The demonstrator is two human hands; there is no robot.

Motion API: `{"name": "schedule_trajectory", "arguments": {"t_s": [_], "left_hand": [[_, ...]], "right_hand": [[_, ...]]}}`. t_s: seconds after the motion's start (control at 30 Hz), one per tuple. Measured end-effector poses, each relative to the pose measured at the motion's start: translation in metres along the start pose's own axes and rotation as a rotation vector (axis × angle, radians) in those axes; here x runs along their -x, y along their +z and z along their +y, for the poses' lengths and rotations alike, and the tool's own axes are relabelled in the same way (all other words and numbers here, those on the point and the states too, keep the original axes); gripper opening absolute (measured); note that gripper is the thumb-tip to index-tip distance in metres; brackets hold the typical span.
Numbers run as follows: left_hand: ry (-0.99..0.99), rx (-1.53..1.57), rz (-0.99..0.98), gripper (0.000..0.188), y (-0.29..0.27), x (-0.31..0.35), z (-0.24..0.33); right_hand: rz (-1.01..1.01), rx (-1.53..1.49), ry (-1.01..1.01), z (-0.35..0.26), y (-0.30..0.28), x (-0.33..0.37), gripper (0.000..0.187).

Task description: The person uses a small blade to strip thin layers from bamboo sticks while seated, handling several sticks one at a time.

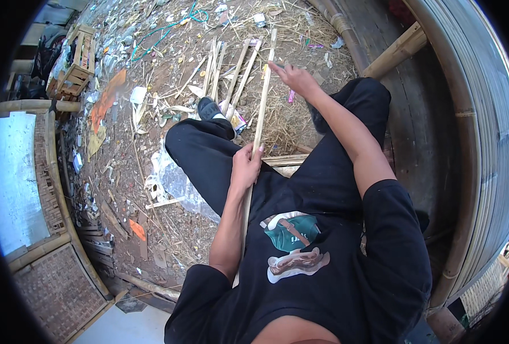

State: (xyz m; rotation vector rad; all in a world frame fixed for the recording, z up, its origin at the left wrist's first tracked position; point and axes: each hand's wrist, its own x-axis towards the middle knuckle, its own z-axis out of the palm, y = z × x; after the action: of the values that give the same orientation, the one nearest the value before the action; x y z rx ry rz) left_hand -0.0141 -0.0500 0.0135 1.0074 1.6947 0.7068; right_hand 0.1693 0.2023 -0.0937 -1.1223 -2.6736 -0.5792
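Note:
A long, pale strip of bamboo or wood (262,106) runs from beside my left forearm, over my lap and out past my knees. My left hand (246,168) is closed around it near my lap. Toward its far end, my right hand (294,79) has its fingertips at the strip's right edge, partly closed. A small dark thing shows by these fingers, too small to name, and a yellow spot lies on the strip beside them. I sit with my knees apart, one dark shoe (210,108) on the ground.
Several similar strips (238,71) lie beyond my shoe. Straw, scraps and clear plastic sheeting (177,180) litter the dirt ground. A wooden crate (78,62) stands far left, woven bamboo panels (59,286) near left. Bamboo poles (465,114) border the right.

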Motion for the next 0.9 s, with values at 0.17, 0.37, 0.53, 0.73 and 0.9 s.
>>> {"name": "schedule_trajectory", "arguments": {"t_s": [0.17, 0.37, 0.53, 0.73, 0.9], "left_hand": [[-0.049, 0.064, -0.035, 0.025, -0.005, 0.022, 0.010], [-0.031, 0.155, -0.038, 0.025, -0.003, 0.012, 0.011], [0.000, 0.264, -0.063, 0.031, 0.003, 0.013, 0.017], [0.013, 0.280, -0.035, 0.041, 0.000, 0.005, 0.007], [-0.004, 0.130, 0.081, 0.035, 0.007, 0.001, 0.005]], "right_hand": [[-0.059, -0.333, 0.181, 0.034, -0.012, -0.005, 0.082], [-0.041, -0.829, 0.410, -0.003, -0.051, -0.006, 0.078], [-0.031, -0.820, 0.215, -0.020, -0.093, 0.001, 0.077], [-0.158, -0.707, -0.129, -0.047, -0.112, 0.027, 0.076], [-0.048, -0.647, -0.374, -0.076, -0.132, 0.054, 0.066]]}}
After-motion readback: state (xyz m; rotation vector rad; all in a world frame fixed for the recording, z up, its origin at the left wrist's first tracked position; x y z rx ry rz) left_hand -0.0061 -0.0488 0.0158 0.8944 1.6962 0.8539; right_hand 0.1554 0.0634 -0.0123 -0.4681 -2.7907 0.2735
